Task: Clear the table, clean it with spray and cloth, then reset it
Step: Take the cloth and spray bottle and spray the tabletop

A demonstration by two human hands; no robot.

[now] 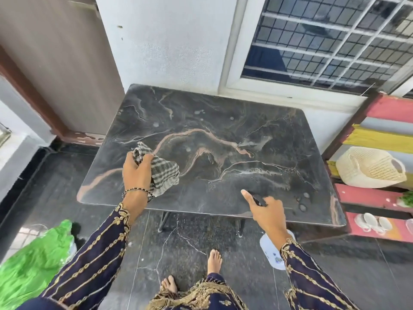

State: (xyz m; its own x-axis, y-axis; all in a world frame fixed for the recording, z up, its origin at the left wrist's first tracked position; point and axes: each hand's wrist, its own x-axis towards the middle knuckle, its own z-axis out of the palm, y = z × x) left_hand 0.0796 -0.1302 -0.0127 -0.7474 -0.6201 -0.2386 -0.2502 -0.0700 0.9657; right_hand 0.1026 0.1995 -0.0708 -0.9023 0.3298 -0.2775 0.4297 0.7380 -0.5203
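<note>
Head view: left hand grips bunched checked cloth on dark marble table, left side; right hand holds spray bottle, near edge, forefinger straight.

Just off the near edge of the dark marble-patterned table, the white plastic spray bottle is mostly hidden behind the right hand and its sleeve: only a pale patch of its body and a dark bit of its head show. The left hand covers one end of the grey checked cloth it grips near the table's left edge. The crumpled green plastic bag is blurred and cut by the picture's left edge, and the small white pieces on the painted wooden shelf's lowest board are too small to name.
</note>
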